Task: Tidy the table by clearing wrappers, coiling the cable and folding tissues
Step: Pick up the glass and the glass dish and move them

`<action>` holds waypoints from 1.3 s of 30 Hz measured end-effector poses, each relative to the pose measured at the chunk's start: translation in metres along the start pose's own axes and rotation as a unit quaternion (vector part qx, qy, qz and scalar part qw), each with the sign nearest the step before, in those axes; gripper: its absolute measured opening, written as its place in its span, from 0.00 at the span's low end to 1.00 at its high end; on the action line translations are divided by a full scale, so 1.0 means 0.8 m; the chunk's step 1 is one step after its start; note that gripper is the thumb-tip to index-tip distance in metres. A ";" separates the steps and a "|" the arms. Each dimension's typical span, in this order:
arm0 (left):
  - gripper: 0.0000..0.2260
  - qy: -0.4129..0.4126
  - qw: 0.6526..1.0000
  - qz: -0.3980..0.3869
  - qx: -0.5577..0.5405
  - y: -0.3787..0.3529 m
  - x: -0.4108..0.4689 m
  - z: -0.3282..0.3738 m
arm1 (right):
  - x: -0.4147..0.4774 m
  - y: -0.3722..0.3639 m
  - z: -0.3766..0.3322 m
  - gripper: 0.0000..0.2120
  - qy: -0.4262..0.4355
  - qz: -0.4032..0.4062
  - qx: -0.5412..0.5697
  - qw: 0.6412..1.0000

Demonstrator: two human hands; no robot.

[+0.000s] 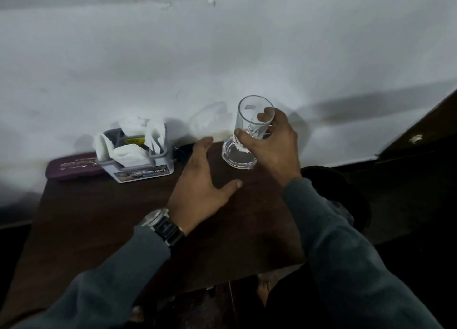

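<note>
At the far left of the dark brown tabletop [99, 217], against the white wall [222, 56], lies a maroon case [74, 166]. Touching its right end is a grey box [141, 171] stuffed with crumpled white tissues [131, 153], which spill over its rim. Just right of the box, at the tabletop's back edge, is a black cable [184, 150], partly hidden by the left hand [197, 187]. That hand is spread low over the tabletop, its grip apart and holding nothing, with a wristwatch [163, 226] at the wrist. Further right a clear glass ashtray [238, 155] sits near the wall. Above it the right hand [274, 140] has its grip clamped around a clear drinking glass [252, 116]. Whether the glass's base touches the ashtray cannot be told.
</note>
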State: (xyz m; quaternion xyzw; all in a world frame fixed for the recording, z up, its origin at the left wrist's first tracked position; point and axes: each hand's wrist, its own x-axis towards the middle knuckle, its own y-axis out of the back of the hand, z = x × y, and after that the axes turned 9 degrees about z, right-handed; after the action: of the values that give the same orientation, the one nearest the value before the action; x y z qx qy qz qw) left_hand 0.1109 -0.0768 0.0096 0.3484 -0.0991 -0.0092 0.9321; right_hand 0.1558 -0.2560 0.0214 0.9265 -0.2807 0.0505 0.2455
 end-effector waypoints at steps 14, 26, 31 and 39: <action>0.36 -0.074 0.982 0.025 0.173 0.006 -0.026 -0.039 | -0.009 -0.026 0.014 0.40 -0.010 -0.061 -0.043 0.997; 0.36 -0.025 0.993 0.019 0.111 0.004 -0.021 -0.041 | -0.011 -0.029 0.044 0.64 -0.019 -0.095 -0.064 0.993; 0.36 -0.011 0.996 0.022 0.090 0.008 -0.021 -0.038 | -0.012 -0.036 0.072 0.71 -0.031 -0.122 -0.099 0.987; 0.37 -0.005 0.996 0.025 0.082 0.009 -0.021 -0.037 | 0.010 -0.034 0.081 0.68 -0.006 -0.197 -0.084 0.977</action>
State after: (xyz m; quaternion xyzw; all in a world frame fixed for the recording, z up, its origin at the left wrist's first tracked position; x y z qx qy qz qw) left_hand 0.1000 -0.0509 -0.0101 0.4211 -0.1134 0.0206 0.8997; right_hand 0.1742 -0.2714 -0.0455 0.9399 -0.0971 -0.0282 0.3262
